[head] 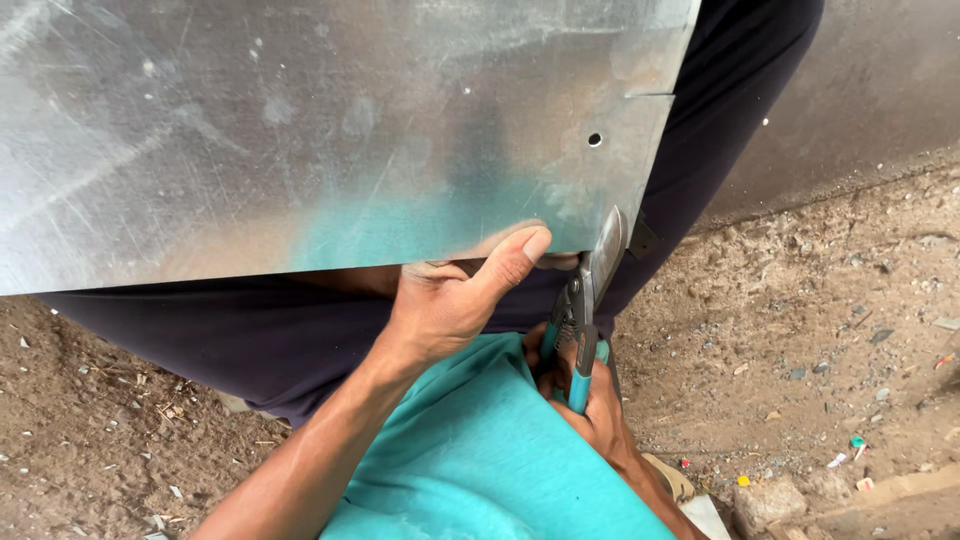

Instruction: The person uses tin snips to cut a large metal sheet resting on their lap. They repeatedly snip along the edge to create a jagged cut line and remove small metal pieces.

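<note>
Risky: left hand (450,300) pinches sheet (300,130) edge beside snips (590,300) squeezed by right hand (590,405); a slip could cut thumb.

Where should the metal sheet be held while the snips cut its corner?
Grip the sheet at its lower edge, from below, just left of the snips. The left hand does this, thumb pressed on the face; the right hand holds the snips' handles.
</note>
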